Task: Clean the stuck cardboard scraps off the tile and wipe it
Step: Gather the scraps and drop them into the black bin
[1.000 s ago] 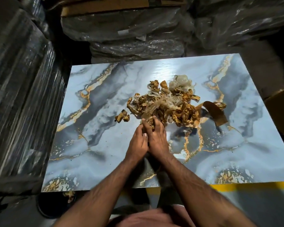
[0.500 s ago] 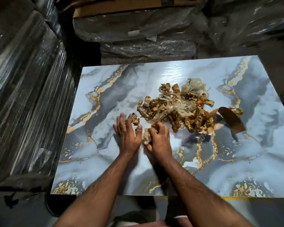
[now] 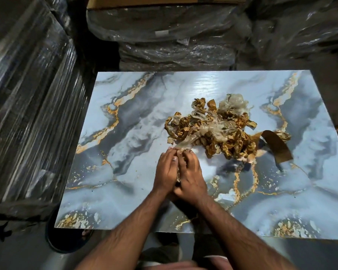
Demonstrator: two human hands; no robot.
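Observation:
A glossy blue-grey marble tile [image 3: 125,172] with gold veins lies flat in front of me. A pile of brown cardboard scraps and crumpled clear film [image 3: 213,131] sits on its middle, with a curled brown tape strip [image 3: 275,147] at the pile's right. My left hand [image 3: 166,172] and my right hand [image 3: 192,178] are pressed side by side at the pile's near edge. A pale scrap wad [image 3: 178,175] shows in the gap between them, held in my right hand's fingers. My left fingers lie fairly straight against it. Their tips touch a film strand of the pile.
Film-wrapped stacks [image 3: 27,114] stand close along the tile's left edge, and more wrapped bundles [image 3: 174,45] with a cardboard box behind the far edge. A dark round container [image 3: 64,242] sits on the floor under the near left corner.
My left hand, flat on the tile left of the pile half a second ago, has come in against my right hand. The small loose scrap now lies at the pile's edge.

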